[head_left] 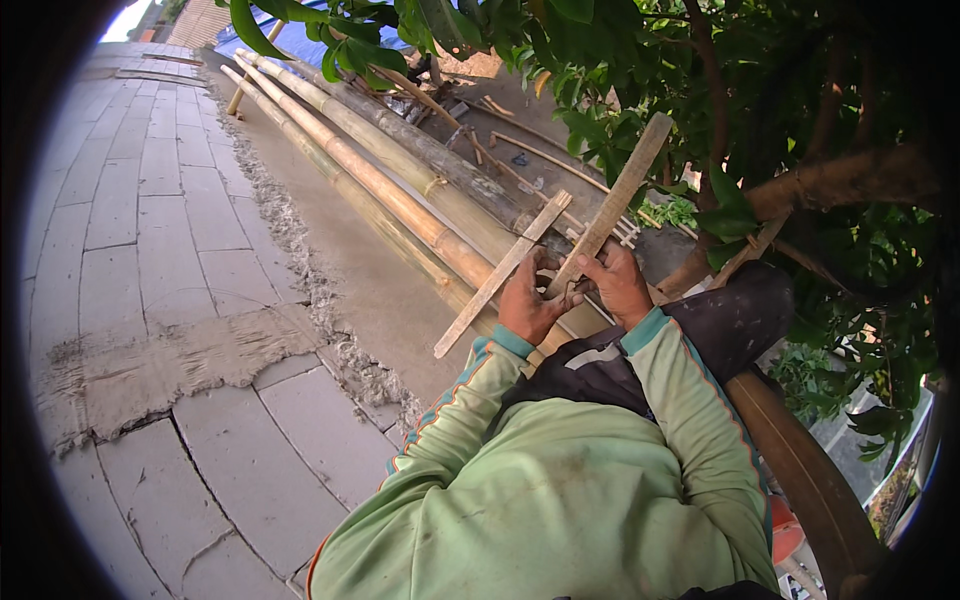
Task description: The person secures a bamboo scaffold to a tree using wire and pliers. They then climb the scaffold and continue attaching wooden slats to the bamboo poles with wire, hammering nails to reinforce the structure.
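My left hand and my right hand are close together in front of my lap, with their fingers curled in. Between them, both hands hold the lower end of a wide wooden slat, which points up and to the right. A thinner, rough wooden slat slants along the outer side of my left hand; I cannot tell whether that hand touches it. Just under the hands run long bamboo poles. Anything small between the fingertips is hidden.
At the left stands a grey block wall with rough mortar along its edge. Leafy branches hang at the upper right. A brown beam runs beside my right leg. Beyond the poles lie loose sticks and a blue tarp.
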The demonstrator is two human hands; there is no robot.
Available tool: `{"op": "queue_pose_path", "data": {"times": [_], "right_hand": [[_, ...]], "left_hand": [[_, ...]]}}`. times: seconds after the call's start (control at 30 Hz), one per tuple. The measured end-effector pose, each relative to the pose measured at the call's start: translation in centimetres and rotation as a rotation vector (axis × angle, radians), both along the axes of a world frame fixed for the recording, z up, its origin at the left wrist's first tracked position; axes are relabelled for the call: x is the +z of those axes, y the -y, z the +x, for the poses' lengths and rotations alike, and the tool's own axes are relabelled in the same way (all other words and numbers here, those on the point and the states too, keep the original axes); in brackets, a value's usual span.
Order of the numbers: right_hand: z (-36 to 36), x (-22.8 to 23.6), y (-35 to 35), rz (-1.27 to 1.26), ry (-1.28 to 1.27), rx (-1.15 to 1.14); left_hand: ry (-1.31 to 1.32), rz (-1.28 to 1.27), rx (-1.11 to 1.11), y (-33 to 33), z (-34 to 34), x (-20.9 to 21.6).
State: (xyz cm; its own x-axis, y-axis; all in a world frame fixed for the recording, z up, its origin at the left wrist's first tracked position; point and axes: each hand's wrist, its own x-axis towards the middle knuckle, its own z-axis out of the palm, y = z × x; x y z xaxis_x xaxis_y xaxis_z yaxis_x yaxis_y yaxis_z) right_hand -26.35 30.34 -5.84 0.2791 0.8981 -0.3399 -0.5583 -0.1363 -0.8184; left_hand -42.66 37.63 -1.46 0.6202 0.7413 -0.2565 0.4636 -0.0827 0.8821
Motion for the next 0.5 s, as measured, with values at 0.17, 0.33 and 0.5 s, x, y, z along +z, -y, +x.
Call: {"op": "queue_pose_path", "data": {"times": [0.17, 0.33, 0.5], "right_hand": [[0.0, -0.3, 0.0, -0.060, -0.009, 0.002], [-0.1, 0.6, 0.1, -0.095, 0.016, 0.011], [-0.4, -0.7, 0.3, -0.107, 0.049, -0.038]], "left_hand": [[0.199, 0.185, 0.306, 2.3, 1.0, -1.2], [0.148, 0.567, 0.129, 2.5, 0.4, -2.7], [0.219, 0.466, 0.203, 2.7, 1.5, -2.4]]}}
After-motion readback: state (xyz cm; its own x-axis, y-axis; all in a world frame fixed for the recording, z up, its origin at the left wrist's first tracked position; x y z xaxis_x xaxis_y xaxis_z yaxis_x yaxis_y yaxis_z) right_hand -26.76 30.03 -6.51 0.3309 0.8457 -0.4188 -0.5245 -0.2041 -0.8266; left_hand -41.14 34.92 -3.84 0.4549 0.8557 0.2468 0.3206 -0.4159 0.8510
